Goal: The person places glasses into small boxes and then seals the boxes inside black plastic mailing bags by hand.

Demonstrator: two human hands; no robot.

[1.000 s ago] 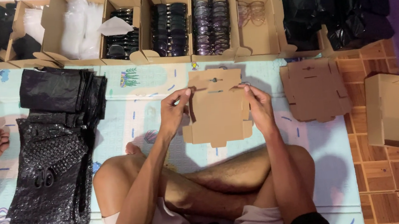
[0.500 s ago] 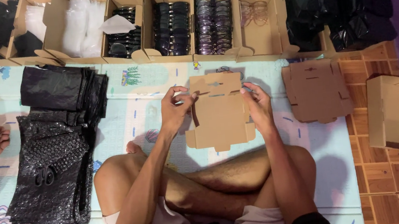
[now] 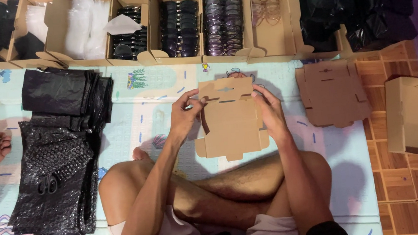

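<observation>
Creasing threatens the flat brown die-cut cardboard box blank point(image 3: 230, 118), pinched at nine o'clock by the left hand point(image 3: 184, 116) and three o'clock by the right hand point(image 3: 268, 109), if either side flap folds crooked.

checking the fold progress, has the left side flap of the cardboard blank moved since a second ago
Yes. The left hand has lifted the blank's left flap up and inward; earlier it lay flat. The blank itself stays put relative to the flat stack beside it.
</observation>
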